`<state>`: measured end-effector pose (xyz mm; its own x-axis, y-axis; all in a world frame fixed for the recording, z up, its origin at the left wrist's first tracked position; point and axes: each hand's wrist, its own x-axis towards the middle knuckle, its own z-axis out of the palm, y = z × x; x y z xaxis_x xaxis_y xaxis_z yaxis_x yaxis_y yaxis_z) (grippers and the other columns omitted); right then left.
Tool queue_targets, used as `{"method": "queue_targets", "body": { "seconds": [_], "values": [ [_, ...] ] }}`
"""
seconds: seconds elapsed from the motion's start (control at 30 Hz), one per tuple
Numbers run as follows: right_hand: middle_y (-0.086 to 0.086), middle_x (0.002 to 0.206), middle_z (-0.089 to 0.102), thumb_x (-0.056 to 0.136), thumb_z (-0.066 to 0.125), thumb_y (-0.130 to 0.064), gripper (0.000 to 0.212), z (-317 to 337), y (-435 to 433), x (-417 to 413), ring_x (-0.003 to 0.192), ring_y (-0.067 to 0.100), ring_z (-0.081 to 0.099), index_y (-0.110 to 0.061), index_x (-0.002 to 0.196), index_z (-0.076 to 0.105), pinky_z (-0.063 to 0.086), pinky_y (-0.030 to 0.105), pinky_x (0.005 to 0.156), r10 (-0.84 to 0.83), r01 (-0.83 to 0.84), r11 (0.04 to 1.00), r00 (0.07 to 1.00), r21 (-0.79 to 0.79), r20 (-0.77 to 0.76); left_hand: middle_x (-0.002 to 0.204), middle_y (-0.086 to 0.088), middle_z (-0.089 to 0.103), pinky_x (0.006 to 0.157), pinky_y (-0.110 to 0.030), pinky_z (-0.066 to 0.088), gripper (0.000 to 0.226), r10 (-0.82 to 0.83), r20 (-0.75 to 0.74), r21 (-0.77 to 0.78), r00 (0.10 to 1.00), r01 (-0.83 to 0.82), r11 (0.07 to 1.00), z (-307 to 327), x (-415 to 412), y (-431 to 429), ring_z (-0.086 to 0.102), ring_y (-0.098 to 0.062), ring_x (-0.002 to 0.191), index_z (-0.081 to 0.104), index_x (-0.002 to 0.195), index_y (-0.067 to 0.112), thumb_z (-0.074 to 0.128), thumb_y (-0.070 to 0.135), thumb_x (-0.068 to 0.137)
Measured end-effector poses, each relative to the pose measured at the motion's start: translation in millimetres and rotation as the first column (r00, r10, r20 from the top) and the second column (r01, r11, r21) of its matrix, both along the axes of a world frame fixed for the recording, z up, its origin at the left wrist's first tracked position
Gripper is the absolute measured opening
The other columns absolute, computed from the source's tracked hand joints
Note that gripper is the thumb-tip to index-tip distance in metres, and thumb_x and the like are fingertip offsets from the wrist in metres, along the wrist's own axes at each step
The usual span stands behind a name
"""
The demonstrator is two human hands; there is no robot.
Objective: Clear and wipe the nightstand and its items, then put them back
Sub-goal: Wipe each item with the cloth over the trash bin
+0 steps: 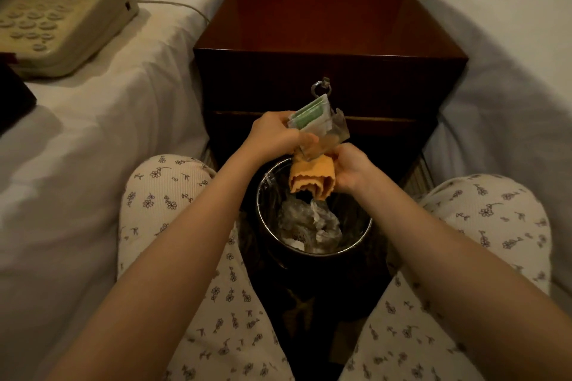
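While left grip (275,137) pinches packets (309,116) and right grip (351,168) clutches the cloth (312,178), the nightstand (325,25) stands between beds (123,108).

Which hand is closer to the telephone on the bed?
Left. The left hand, holding packets, is right of the telephone; the right hand, gripping the orange cloth, is farther right.

A dark, glossy wooden nightstand (318,28) stands between two white-sheeted beds, its drawer shut and a metal ring pull (322,88) on the front. A beige push-button telephone (62,15) lies on the left bed (93,139), its cord trailing toward the nightstand. In front of the drawer, the left hand (272,136) pinches white-and-green sachets (309,116). Just below them, the right hand (353,167) grips a rolled orange cloth (312,178).
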<state>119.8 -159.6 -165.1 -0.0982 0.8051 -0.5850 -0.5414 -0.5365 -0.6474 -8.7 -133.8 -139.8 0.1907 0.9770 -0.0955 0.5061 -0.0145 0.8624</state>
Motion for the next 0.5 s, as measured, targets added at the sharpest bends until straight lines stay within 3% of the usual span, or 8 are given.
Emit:
{"method": "queue_targets", "body": {
  "seconds": [0.1,0.27,0.37,0.5],
  "values": [
    [0.015,0.091,0.062,0.1,0.03,-0.025,0.036,0.9,9.4,15.5,0.084,0.028,0.058,-0.006,0.091,0.059,0.046,0.04,0.077,-0.007,0.006,0.999,0.999,0.048,0.032,0.113,-0.002,0.063,0.079,-0.028,0.053,0.056,-0.033,-0.026,-0.014,0.999,0.033,0.999,3.0,-8.6,1.8,0.06,-0.013,0.09,0.057,0.128,0.018,0.075,0.021,0.075],
    [0.01,0.089,0.067,0.094,0.041,-0.041,0.037,-8.6,10.8,22.5,0.081,0.024,0.063,-0.011,0.096,0.063,0.05,0.033,0.073,0.148,-0.168,0.977,0.977,0.133,0.153,0.104,0.003,0.055,0.071,-0.02,0.038,0.046,-0.219,-0.325,0.041,0.92,0.246,0.969,-0.1,-12.5,0.0,0.052,-0.015,0.096,0.059,0.121,0.022,0.072,0.02,0.076],
    [0.009,0.087,0.071,0.089,0.048,-0.05,0.045,-10.0,11.4,24.5,0.076,0.021,0.068,-0.011,0.105,0.064,0.054,0.031,0.068,0.198,-0.223,0.962,0.967,0.16,0.16,0.108,0.002,0.051,0.081,-0.024,0.039,0.056,-0.248,-0.3,0.039,0.921,0.272,0.961,-0.5,-14.2,2.0,0.049,-0.014,0.099,0.054,0.128,0.025,0.071,0.012,0.076],
    [0.011,0.093,0.069,0.086,0.053,-0.047,0.047,-9.5,14.5,25.0,0.083,0.024,0.066,-0.009,0.113,0.062,0.054,0.035,0.075,0.214,-0.236,0.958,0.966,0.163,0.143,0.116,0.004,0.052,0.087,-0.021,0.038,0.063,-0.269,-0.25,0.039,0.93,0.287,0.957,-1.5,-15.3,1.9,0.048,-0.013,0.112,0.049,0.133,0.027,0.069,0.005,0.077]
  ]
}}
